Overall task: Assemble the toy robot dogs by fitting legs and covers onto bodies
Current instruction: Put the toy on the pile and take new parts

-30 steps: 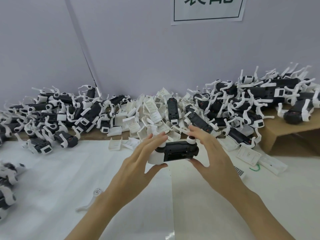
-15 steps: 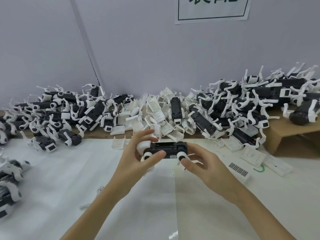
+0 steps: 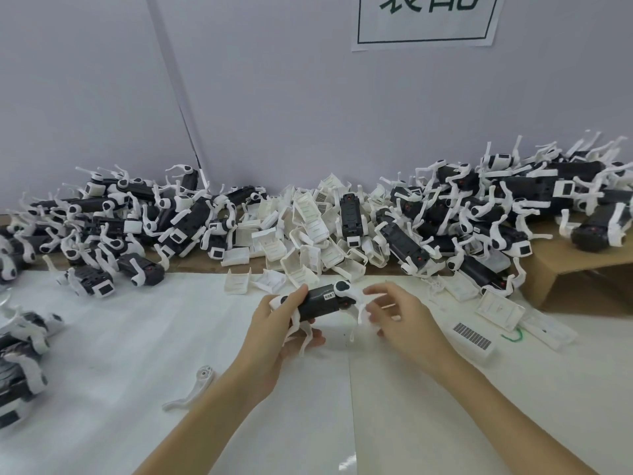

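Left hand [image 3: 274, 332] grip holds the toy dog body [image 3: 320, 301] (legs fitted); right hand [image 3: 399, 315] loosely open beside it.

A pale grey-lilac wall [image 3: 308, 97] fills the upper half of the view, evenly lit with no hard shadows. A thin dark seam [image 3: 178, 108] slants down across it on the left side. High up and right of centre hangs a white paper sign [image 3: 424, 32] with a dark green border and large green characters, cut off at the top edge. Below, the work table [image 3: 445, 423] is covered in white sheeting, with 1 straight join [image 3: 352, 406] running toward me. A strip of brown surface [image 3: 191, 267] shows along the wall, and a brown cardboard box [image 3: 579, 286] sits at the right.
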### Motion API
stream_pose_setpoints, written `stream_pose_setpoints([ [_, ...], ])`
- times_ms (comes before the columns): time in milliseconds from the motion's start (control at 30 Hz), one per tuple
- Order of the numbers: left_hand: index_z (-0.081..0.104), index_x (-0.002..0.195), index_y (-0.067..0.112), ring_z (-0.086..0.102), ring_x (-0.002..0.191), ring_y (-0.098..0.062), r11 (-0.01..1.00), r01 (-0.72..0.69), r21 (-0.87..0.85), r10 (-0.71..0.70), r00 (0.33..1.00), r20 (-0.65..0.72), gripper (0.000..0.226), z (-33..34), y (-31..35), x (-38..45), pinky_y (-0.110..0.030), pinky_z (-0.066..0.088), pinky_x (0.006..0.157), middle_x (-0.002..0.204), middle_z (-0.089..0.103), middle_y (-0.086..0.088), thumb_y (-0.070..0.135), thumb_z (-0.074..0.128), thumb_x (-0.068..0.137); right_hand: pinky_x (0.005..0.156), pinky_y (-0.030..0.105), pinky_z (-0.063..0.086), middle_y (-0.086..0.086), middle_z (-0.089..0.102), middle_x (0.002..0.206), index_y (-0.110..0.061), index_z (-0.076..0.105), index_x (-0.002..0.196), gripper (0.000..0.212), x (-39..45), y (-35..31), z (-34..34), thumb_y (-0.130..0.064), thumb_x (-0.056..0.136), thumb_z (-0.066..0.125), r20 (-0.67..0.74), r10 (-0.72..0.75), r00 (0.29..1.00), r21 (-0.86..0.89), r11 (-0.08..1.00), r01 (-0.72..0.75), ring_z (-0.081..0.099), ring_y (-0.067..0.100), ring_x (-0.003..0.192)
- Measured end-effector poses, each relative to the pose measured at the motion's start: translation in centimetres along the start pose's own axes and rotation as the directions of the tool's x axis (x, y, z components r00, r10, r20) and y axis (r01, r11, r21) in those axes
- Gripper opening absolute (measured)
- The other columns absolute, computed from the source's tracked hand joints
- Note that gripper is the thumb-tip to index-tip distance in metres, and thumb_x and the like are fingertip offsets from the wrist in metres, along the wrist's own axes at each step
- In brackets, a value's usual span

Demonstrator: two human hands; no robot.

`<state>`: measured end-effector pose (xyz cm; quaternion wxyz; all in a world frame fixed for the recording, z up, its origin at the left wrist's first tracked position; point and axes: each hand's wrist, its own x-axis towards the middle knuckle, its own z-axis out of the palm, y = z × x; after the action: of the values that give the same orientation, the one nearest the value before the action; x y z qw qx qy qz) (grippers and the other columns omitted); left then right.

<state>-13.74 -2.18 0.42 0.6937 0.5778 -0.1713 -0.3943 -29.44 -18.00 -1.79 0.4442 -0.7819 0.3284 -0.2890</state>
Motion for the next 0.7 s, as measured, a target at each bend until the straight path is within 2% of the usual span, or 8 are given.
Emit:
stream_pose_setpoints([
  [67, 0.056, 0.113, 0.005, 0.069, 0.070, -0.034, 1.000, -0.010, 0.014, 0.010, 1.000, -0.027, 0.038, 0.0, 0.0, 0.1, -0.035, 0.062, 0.062, 0.085, 0.068, -0.018, 0.034, 0.074, 0.097, 0.071, 0.019, 0.054, -0.003, 0.069, 0.101, -0.032, 0.067, 0.117, 0.022, 2.3, 0.3, 0.3, -0.018, 0.099, 0.065, -0.019, -0.031, 0.999, -0.183, 0.983, 0.027, 0.068, 0.008, 0.086],
  [167, 0.058, 0.117, 0.005, 0.068, 0.074, -0.034, 0.999, -0.025, 0.039, 0.026, 0.999, -0.025, 0.037, 0.0, 0.3, -0.1, -0.037, 0.062, 0.065, 0.091, 0.068, -0.018, 0.031, 0.075, 0.097, 0.082, 0.031, 0.054, 0.002, 0.064, 0.103, -0.027, 0.067, 0.124, 0.029, 5.9, 0.3, 1.0, -0.027, 0.096, 0.072, -0.055, -0.042, 0.998, -0.344, 0.939, 0.021, 0.064, 0.017, 0.088],
  [233, 0.059, 0.119, 0.004, 0.067, 0.078, -0.034, 0.999, -0.029, 0.039, 0.030, 0.999, -0.021, 0.037, -0.1, 0.6, -0.2, -0.037, 0.063, 0.066, 0.094, 0.068, -0.019, 0.030, 0.074, 0.098, 0.081, 0.035, 0.052, 0.000, 0.062, 0.093, -0.023, 0.069, 0.124, 0.032, 7.4, 0.4, 1.7, -0.029, 0.093, 0.073, -0.065, -0.059, 0.996, -0.383, 0.923, 0.030, 0.061, 0.018, 0.087],
  [367, 0.059, 0.122, 0.002, 0.066, 0.080, -0.034, 0.999, -0.016, 0.052, 0.017, 0.999, -0.029, 0.042, -0.3, 1.0, -0.3, -0.036, 0.063, 0.065, 0.092, 0.069, -0.019, 0.030, 0.077, 0.096, 0.067, 0.030, 0.049, -0.004, 0.065, 0.078, -0.028, 0.073, 0.097, 0.008, 7.9, 0.8, 3.0, -0.023, 0.091, 0.073, -0.107, -0.072, 0.992, -0.375, 0.927, 0.027, 0.062, 0.018, 0.082],
  [467, 0.060, 0.120, 0.004, 0.066, 0.080, -0.033, 0.999, -0.008, 0.048, 0.010, 0.999, -0.042, 0.043, -0.5, 1.0, -0.1, -0.032, 0.062, 0.061, 0.089, 0.069, -0.018, 0.031, 0.079, 0.094, 0.075, 0.031, 0.053, 0.005, 0.066, 0.095, -0.022, 0.074, 0.096, 0.003, 7.6, 0.8, 2.7, -0.021, 0.093, 0.072, -0.151, -0.044, 0.988, -0.247, 0.969, 0.005, 0.063, 0.020, 0.087],
  [567, 0.060, 0.119, 0.006, 0.067, 0.078, -0.031, 0.998, -0.005, 0.055, 0.007, 0.999, -0.040, 0.043, -0.5, 0.6, 0.1, -0.030, 0.061, 0.060, 0.081, 0.067, -0.016, 0.033, 0.080, 0.093, 0.071, 0.024, 0.051, 0.004, 0.068, 0.100, -0.018, 0.068, 0.098, 0.003, 6.3, 0.5, 1.4, -0.020, 0.099, 0.066, -0.196, -0.024, 0.980, -0.095, 0.995, 0.005, 0.067, 0.019, 0.091],
  [633, 0.060, 0.119, 0.008, 0.069, 0.076, -0.029, 0.997, -0.007, 0.075, 0.011, 0.999, -0.046, 0.043, -0.4, 0.4, 0.1, -0.032, 0.063, 0.062, 0.080, 0.067, -0.015, 0.034, 0.082, 0.091, 0.074, 0.030, 0.059, 0.008, 0.070, 0.103, -0.012, 0.064, 0.100, 0.007, 5.1, 0.2, 0.6, -0.016, 0.103, 0.059, -0.175, 0.105, 0.979, 0.178, 0.981, -0.073, 0.074, 0.025, 0.091],
  [700, 0.060, 0.119, 0.009, 0.070, 0.075, -0.028, 0.995, -0.020, 0.101, 0.025, 0.999, -0.040, 0.043, -0.2, 0.2, 0.2, -0.039, 0.066, 0.069, 0.085, 0.068, -0.019, 0.033, 0.083, 0.091, 0.076, 0.039, 0.064, 0.018, 0.069, 0.099, -0.003, 0.058, 0.096, 0.011, 3.7, -0.1, 0.0, -0.008, 0.105, 0.053, -0.056, 0.252, 0.966, 0.576, 0.799, -0.175, 0.077, 0.037, 0.090],
])
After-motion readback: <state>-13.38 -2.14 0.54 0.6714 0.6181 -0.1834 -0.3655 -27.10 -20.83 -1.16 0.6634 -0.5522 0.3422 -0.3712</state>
